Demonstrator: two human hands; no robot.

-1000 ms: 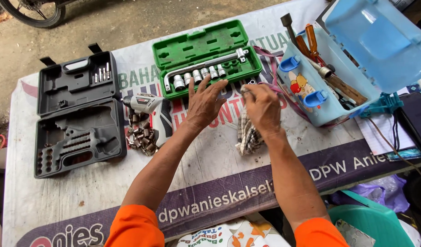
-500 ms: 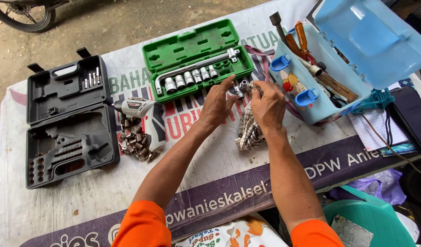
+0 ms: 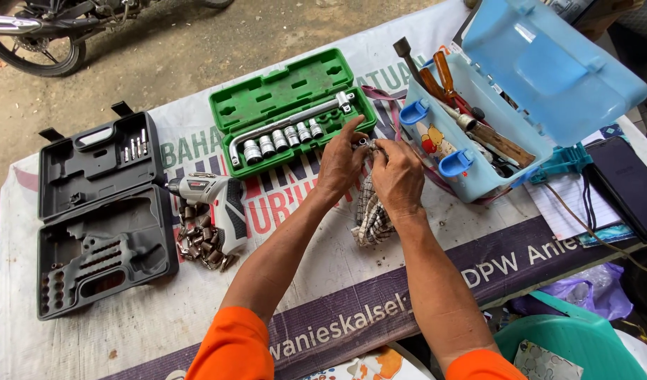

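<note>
here, a socket gets wiped

left hand [image 3: 342, 160] and right hand [image 3: 397, 176] pinch a small socket [image 3: 364, 144] over the checked rag [image 3: 371, 211], beside the green case [image 3: 295, 105]. five sockets [image 3: 281, 138] sit seated; some slots look empty, likely more left.

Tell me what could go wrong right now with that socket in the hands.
The small socket, pinched between left hand and right hand over the checked cloth, could slip and roll. The loose bits beside the electric screwdriver might scatter if an arm brushes them.
</note>
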